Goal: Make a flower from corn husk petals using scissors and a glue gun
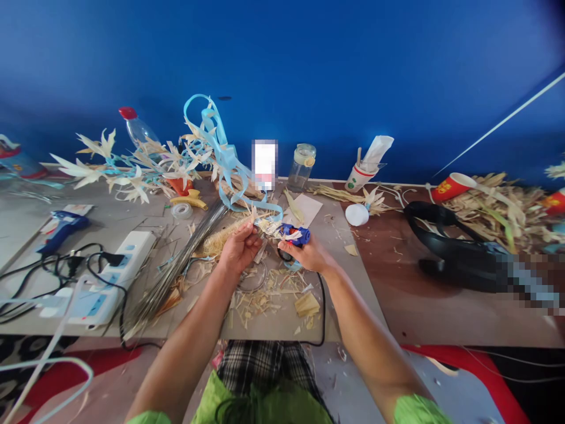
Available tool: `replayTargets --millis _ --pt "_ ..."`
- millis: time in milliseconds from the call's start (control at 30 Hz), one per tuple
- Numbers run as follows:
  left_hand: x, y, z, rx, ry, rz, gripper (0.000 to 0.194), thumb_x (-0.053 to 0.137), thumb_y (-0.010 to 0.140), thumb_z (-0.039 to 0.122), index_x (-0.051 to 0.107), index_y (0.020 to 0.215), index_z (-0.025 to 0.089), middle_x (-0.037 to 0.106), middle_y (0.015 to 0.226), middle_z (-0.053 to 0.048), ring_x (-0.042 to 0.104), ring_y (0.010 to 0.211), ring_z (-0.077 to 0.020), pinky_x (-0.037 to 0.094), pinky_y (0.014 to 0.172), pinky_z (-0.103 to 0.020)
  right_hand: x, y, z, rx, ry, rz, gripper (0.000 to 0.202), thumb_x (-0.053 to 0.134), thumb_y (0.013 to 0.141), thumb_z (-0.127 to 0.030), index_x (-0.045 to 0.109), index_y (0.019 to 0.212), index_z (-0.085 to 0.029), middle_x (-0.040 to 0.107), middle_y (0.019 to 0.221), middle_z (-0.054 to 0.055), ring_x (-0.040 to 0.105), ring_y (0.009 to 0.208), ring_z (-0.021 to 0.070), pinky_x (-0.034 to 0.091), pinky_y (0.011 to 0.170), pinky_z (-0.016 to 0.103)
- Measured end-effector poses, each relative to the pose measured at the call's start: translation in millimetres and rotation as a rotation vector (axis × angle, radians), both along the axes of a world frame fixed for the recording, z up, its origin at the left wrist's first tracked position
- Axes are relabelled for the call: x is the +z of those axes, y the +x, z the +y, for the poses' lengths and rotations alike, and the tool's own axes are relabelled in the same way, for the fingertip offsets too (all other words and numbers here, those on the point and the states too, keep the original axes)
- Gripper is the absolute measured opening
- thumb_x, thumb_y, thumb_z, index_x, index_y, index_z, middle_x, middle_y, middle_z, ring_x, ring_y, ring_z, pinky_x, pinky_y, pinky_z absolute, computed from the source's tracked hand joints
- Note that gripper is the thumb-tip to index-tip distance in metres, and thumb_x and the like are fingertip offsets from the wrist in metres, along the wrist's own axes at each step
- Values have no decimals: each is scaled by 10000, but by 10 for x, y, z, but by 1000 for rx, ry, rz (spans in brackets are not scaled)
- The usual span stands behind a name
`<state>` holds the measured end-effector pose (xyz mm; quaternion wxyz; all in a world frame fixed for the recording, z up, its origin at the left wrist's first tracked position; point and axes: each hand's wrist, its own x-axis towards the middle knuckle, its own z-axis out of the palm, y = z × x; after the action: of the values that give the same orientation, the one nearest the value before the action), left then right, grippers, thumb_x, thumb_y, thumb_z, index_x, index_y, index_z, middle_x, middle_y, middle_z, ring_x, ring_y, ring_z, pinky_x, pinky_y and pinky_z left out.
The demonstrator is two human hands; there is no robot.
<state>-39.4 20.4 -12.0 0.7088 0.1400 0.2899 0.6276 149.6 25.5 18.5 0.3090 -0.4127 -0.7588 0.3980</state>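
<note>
My right hand (309,253) is wrapped round a blue hot glue gun (300,235) with a black cord, held just above the table. Close on its left, my left hand (242,242) is closed, thumb and fingertips pinched on a pale dried husk piece (265,225). That piece lies right by the gun's front end; whether they touch I cannot tell. A light blue ribbon (227,159) loops up behind the hands and comes down close to the husk piece. Husk scraps (265,300) litter the table under my hands.
To the left lie a bundle of thin wires (176,268), a white power strip (117,282) with cords and a second blue glue gun (64,229). Behind stand a glass jar (301,168) and a paper cup (358,176). A black strapped object (459,265) lies right.
</note>
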Motion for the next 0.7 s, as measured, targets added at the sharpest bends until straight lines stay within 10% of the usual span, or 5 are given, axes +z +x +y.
replayTargets --millis 700 --pt "37 1 -10 -18 -5 -52 98 576 775 83 556 685 114 513 612 13 317 418 -11 374 471 -165 -65 3 28 -87 1 -37 301 559 786 -443 654 783 -157 670 733 44 586 725 175 458 698 267"
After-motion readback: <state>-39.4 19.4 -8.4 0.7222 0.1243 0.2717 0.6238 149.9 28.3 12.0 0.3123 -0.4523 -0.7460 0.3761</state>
